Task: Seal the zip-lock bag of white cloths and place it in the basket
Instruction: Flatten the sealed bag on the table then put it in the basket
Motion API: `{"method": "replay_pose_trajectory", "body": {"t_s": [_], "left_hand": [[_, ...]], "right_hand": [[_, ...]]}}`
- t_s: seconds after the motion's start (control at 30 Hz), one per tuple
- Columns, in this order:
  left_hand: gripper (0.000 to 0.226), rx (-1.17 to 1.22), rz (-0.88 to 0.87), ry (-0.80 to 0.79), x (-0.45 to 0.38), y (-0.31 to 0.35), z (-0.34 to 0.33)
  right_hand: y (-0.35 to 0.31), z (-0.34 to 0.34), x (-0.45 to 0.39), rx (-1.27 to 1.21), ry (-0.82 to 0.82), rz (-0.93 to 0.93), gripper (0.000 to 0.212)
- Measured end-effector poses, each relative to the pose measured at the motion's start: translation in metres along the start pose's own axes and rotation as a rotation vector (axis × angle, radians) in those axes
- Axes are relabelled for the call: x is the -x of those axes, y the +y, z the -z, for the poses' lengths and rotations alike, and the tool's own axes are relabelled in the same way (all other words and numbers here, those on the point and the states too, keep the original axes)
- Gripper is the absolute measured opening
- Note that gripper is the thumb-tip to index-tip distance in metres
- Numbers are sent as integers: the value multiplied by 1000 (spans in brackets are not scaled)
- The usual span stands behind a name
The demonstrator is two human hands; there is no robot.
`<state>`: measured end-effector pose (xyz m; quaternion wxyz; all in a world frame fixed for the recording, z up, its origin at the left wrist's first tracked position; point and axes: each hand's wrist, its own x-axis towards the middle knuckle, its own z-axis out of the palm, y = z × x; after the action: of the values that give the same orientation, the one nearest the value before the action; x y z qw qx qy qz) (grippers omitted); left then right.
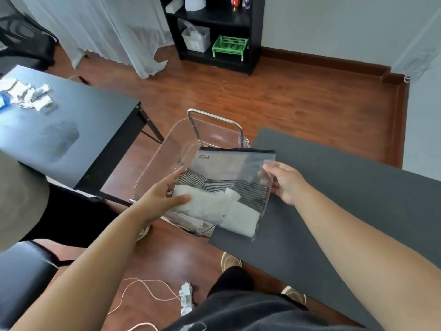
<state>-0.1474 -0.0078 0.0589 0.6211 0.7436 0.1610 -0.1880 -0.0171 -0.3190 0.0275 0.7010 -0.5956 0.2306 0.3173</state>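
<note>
A clear zip-lock bag with a black zip strip along its top holds folded white cloths in its lower half. It hangs over the clear ribbed basket with a metal handle, which stands on the wooden floor. My left hand grips the bag's lower left side, thumb on the cloths. My right hand holds the bag's right edge. The black zip strip looks closed along the top.
A grey mat-covered surface lies to the right, touching the bag's lower corner. A black table with small packets stands to the left. A black shelf with a green basket is at the back. A cable and power strip lie on the floor.
</note>
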Motion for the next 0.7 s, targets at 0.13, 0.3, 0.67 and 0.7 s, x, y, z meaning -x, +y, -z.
{"method": "replay_pose_trajectory", "body": {"t_s": [0.13,0.3,0.67,0.7], "left_hand": [[85,-38,71,22,-21,-18,63],[83,-101,257,177,-54,-53,112],[98,-618,487,-35,-105,-82,111],[99,-652,507,-64,-108,-82,109]], "right_hand": [[-5,-57,-28,167,4,39,6],[7,-108,-49,402,63,29,12],[26,-134,-62,654,283,42,52],[28,-137,-63,654,302,112,51]]}}
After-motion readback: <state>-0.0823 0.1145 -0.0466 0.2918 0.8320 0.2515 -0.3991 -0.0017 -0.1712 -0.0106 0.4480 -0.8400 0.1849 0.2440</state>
